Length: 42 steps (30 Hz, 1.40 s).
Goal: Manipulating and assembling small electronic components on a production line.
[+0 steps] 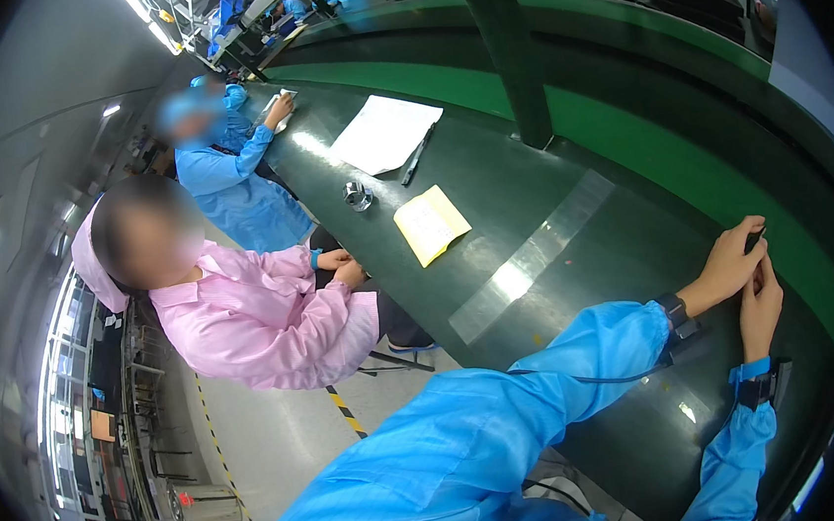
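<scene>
At the far right of the table, my left hand (pixel 725 265) pinches a small black object (pixel 754 240) in its fingertips; its kind is too small to tell. Close against it, my right hand (pixel 761 312) has its fingers drawn together, their tips just below the black object. What those fingers hold, if anything, is hidden. Both arms wear blue sleeves, with a dark wristband (pixel 678 315) on the left wrist and another dark band (pixel 758 389) at the right. A thin dark cable (pixel 606 379) runs along the left sleeve.
The dark green table (pixel 626 272) carries a clear tape strip (pixel 536 255), yellow paper (pixel 431 225), a shiny round metal piece (pixel 358 196) and white sheets (pixel 386 134). A green post (pixel 508 54) rises at its back edge. A person in pink (pixel 253 314) and people in blue (pixel 243 196) sit along the left.
</scene>
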Available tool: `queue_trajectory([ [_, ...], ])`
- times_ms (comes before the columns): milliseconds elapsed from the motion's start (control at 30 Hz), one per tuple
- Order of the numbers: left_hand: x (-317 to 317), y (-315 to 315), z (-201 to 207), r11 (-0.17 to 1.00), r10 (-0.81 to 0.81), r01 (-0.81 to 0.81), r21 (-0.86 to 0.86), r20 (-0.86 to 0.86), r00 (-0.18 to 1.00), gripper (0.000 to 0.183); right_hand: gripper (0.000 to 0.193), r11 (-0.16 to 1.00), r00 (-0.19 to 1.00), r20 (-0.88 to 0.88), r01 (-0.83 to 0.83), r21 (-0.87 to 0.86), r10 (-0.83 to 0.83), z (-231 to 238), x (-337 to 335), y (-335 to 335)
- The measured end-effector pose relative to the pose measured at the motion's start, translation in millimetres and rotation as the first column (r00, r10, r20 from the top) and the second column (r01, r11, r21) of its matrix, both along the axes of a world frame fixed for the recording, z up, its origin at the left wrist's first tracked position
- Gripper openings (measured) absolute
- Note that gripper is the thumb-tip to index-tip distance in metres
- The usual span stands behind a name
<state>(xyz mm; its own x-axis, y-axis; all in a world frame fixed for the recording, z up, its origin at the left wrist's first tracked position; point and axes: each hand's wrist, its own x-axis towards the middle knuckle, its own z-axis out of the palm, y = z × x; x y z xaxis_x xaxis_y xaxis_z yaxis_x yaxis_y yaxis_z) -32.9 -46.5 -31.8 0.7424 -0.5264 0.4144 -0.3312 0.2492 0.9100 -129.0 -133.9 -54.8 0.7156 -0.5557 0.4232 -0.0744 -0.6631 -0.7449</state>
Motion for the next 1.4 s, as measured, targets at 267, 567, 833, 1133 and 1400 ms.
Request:
queue_trajectory([
  [267, -3.5, 2.8, 3.7, 0.989, -0.144, 0.146, 0.028, -0.080, 0.986, 0.045, 0.041, 0.998, 0.996, 0.068, 0.058, -0.019, -0.056, 5.0, -1.5, 6.3],
  [567, 3.3, 16.9, 13.8, 0.960, -0.278, 0.277, -0.029, -0.110, 0.954, 0.053, 0.042, 0.993, 0.999, 0.017, 0.029, 0.118, -0.032, 20.0, 3.3, 19.0],
  [833, -1.6, 11.1, 9.0, 0.990, -0.133, 0.133, 0.040, -0.009, 0.991, 0.057, 0.041, 0.992, 0.993, 0.108, 0.037, 0.122, -0.050, 11.0, 1.9, 8.0],
  [1133, -0.4, 11.0, 5.3, 0.993, -0.114, 0.114, 0.017, 0.002, 0.993, 0.063, 0.041, 0.980, 0.996, 0.071, 0.030, 0.196, -0.045, 15.1, 3.6, 14.2],
  [1400, 1.8, 6.4, 0.7, 0.991, -0.131, 0.132, 0.003, -0.079, 0.988, 0.065, 0.040, 0.998, 0.989, 0.144, 0.047, -0.043, -0.041, -3.3, 7.6, 4.5],
])
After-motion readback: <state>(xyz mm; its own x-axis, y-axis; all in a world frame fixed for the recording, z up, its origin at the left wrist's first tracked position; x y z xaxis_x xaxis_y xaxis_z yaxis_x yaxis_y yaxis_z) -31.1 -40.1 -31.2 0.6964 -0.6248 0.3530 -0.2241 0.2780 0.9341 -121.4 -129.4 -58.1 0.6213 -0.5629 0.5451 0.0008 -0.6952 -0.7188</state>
